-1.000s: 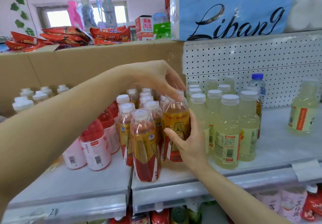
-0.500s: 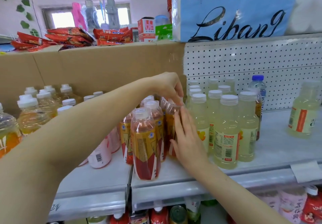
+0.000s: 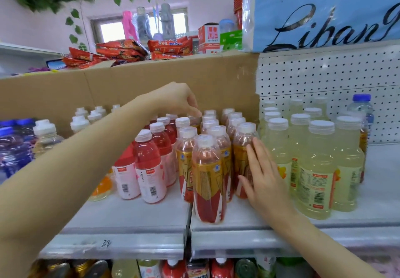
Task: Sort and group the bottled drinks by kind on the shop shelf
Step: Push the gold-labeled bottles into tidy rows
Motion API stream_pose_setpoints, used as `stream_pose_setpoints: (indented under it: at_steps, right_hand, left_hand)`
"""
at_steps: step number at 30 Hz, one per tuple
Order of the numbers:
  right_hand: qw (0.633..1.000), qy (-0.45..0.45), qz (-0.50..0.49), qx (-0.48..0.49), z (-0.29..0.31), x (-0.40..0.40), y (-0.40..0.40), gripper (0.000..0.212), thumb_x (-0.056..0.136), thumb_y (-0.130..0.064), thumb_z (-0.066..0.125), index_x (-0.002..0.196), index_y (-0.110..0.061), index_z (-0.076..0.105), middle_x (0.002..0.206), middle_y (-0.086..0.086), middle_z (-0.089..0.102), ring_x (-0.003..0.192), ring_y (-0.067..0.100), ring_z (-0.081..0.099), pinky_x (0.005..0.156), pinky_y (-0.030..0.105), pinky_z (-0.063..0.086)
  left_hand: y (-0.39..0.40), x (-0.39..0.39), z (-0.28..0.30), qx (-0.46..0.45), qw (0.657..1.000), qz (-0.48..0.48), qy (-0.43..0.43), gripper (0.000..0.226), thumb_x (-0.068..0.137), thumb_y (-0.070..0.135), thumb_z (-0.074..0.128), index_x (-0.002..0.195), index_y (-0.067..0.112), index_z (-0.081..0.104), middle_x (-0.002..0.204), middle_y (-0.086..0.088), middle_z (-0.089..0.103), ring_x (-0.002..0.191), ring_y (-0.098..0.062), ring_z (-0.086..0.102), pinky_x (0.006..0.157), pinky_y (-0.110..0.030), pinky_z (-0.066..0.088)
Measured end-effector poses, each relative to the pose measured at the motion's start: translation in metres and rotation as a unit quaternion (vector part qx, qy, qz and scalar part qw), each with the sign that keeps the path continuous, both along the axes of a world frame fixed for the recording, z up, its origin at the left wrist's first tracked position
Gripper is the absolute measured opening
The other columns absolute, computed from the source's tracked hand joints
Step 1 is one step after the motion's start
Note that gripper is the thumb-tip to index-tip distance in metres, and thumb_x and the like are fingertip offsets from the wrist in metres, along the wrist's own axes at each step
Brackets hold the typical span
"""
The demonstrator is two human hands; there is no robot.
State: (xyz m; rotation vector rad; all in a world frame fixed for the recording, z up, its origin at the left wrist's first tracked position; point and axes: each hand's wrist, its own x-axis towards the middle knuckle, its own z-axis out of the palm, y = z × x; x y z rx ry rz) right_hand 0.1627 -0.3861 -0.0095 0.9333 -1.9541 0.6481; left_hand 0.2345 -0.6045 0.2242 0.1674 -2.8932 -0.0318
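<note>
Tissue pack (image 3: pixel 320 13): sat high above and right of the grip.
Snack packets (image 3: pixel 121 50): lay above, left of the grip.
Cardboard panel (image 3: pixel 104 89): stood behind the grip.
Pegboard (image 3: pixel 324 76): stood to its right.

On the shelf (image 3: pixel 238 219), the gold-labelled bottles (image 3: pixel 208 180) stand between pink-labelled bottles (image 3: pixel 149 169) left and pale bottles (image 3: pixel 316 169) right.

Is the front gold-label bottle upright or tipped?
Upright. The front gold-label bottle stands on its base at the shelf edge, white cap on top; neither hand touches it.
</note>
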Motion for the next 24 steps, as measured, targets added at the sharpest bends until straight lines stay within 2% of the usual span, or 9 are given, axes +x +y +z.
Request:
stream_pose_setpoints:
  at_steps: [2, 4, 8, 11, 13, 16, 19, 22, 24]
  right_hand:
    - [0.997, -0.015, 0.052, -0.053, 0.004, 0.014, -0.006, 0.064, 0.097, -0.032, 0.056, 0.15, -0.002, 0.034, 0.156, 0.012, 0.035, 0.146, 0.023, 0.028, 0.123, 0.025, 0.01]
    - [0.989, -0.046, 0.107, -0.091, 0.01, 0.032, -0.018, 0.064, 0.097, -0.043, 0.051, 0.149, -0.008, 0.037, 0.148, 0.005, 0.042, 0.139, 0.015, 0.035, 0.119, 0.02, 0.017]
    - [0.976, -0.114, 0.154, -0.103, 0.01, 0.054, -0.045, 0.079, 0.089, -0.06, 0.054, 0.152, -0.019, 0.027, 0.145, -0.002, 0.034, 0.133, 0.007, 0.032, 0.113, 0.01, 0.016]
    - [0.971, -0.122, 0.163, -0.122, 0.005, 0.055, -0.057, 0.089, 0.084, -0.058, 0.061, 0.153, -0.02, 0.021, 0.148, 0.0, 0.03, 0.138, 0.012, 0.032, 0.115, 0.017, 0.023]
    - [0.972, -0.109, 0.16, -0.134, 0.003, 0.054, -0.06, 0.09, 0.082, -0.055, 0.063, 0.153, -0.019, 0.022, 0.146, 0.002, 0.032, 0.137, 0.016, 0.035, 0.114, 0.022, 0.028]
    - [0.976, -0.1, 0.137, -0.137, 0.001, 0.054, -0.061, 0.096, 0.077, -0.061, 0.064, 0.153, -0.021, 0.02, 0.143, 0.001, 0.034, 0.132, 0.017, 0.038, 0.106, 0.024, 0.036]
    - [0.978, -0.12, 0.111, -0.128, 0.001, 0.057, -0.063, 0.108, 0.069, -0.06, 0.073, 0.154, -0.027, 0.015, 0.141, 0.001, 0.037, 0.129, 0.017, 0.037, 0.099, 0.026, 0.036]
    - [0.968, -0.151, 0.14, -0.141, 0.001, 0.058, -0.062, 0.11, 0.069, -0.043, 0.082, 0.153, -0.033, 0.013, 0.141, -0.002, 0.04, 0.131, 0.013, 0.036, 0.103, 0.013, 0.028]
    - [0.961, -0.162, 0.158, -0.161, 0.0, 0.057, -0.054, 0.108, 0.07, -0.035, 0.084, 0.153, -0.035, 0.014, 0.14, -0.008, 0.039, 0.132, 0.008, 0.035, 0.104, 0.003, 0.021]
  left_hand:
    - [-0.011, 0.004, -0.017, 0.007, 0.998, 0.032, -0.047, 0.041, 0.087, 0.055, 0.069, 0.109, 0.022, 0.075, 0.105, 0.009, 0.07, 0.096, -0.014, 0.065, 0.086, -0.031, 0.05]
    - [-0.015, 0.006, -0.031, 0.04, 0.998, 0.041, -0.036, 0.042, 0.089, 0.056, 0.066, 0.111, 0.02, 0.074, 0.102, 0.006, 0.072, 0.092, -0.014, 0.066, 0.087, -0.032, 0.052]
    - [-0.014, 0.01, -0.049, 0.081, 0.996, 0.04, 0.005, 0.038, 0.093, 0.057, 0.061, 0.106, 0.024, 0.072, 0.093, 0.003, 0.071, 0.086, -0.013, 0.065, 0.082, -0.035, 0.054]
    - [-0.017, 0.015, -0.051, 0.102, 0.994, 0.027, 0.04, 0.035, 0.091, 0.056, 0.064, 0.098, 0.024, 0.074, 0.093, 0.001, 0.072, 0.087, -0.017, 0.066, 0.081, -0.038, 0.054]
    - [-0.021, 0.018, -0.044, 0.135, 0.989, 0.003, 0.059, 0.034, 0.086, 0.057, 0.069, 0.099, 0.026, 0.077, 0.095, 0.006, 0.074, 0.09, -0.012, 0.069, 0.084, -0.034, 0.057]
    - [-0.015, 0.019, -0.034, 0.163, 0.986, -0.022, -0.018, 0.046, 0.077, 0.067, 0.071, 0.106, 0.032, 0.076, 0.11, 0.012, 0.073, 0.097, -0.008, 0.069, 0.092, -0.033, 0.057]
    - [-0.008, 0.011, -0.044, 0.085, 0.994, 0.012, -0.061, 0.051, 0.084, 0.048, 0.074, 0.13, 0.028, 0.064, 0.125, 0.006, 0.065, 0.104, -0.013, 0.062, 0.09, -0.031, 0.051]
    - [-0.007, 0.006, -0.064, 0.119, 0.991, 0.027, -0.05, 0.061, 0.083, 0.038, 0.076, 0.138, 0.028, 0.052, 0.132, 0.002, 0.057, 0.102, -0.018, 0.064, 0.088, -0.039, 0.057]
    - [-0.006, 0.008, -0.072, 0.158, 0.987, 0.024, -0.011, 0.063, 0.082, 0.036, 0.079, 0.139, 0.024, 0.053, 0.134, 0.002, 0.053, 0.103, -0.019, 0.064, 0.09, -0.043, 0.058]
